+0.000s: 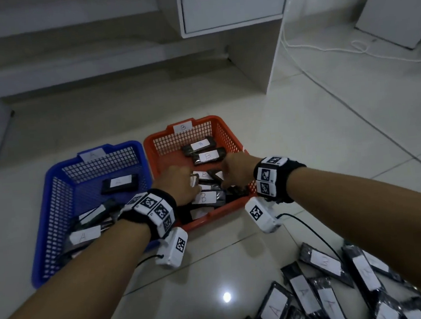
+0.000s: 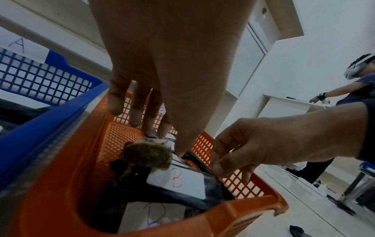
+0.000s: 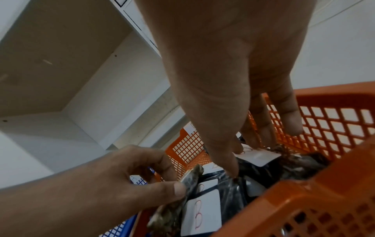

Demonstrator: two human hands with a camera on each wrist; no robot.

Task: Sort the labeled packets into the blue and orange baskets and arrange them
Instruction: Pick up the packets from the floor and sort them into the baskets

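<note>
Both hands tidy the B packets in the orange basket (image 1: pixel 170 221).

Left hand (image 1: pixel 178 185) pinches a packet (image 3: pixel 190 181) edge; right hand (image 1: pixel 235 168) fingers, curled, press the packet beside (image 2: pixel 213 187) it, squaring the row.

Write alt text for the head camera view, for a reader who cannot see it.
Both hands, left hand and right hand, reach into an orange plastic mesh basket tagged B, handling dark packets with white B labels. Beside it on its left sits a blue plastic mesh basket tagged A holding A-labelled packets; more unsorted labelled packets lie on the white tiled floor.
</note>
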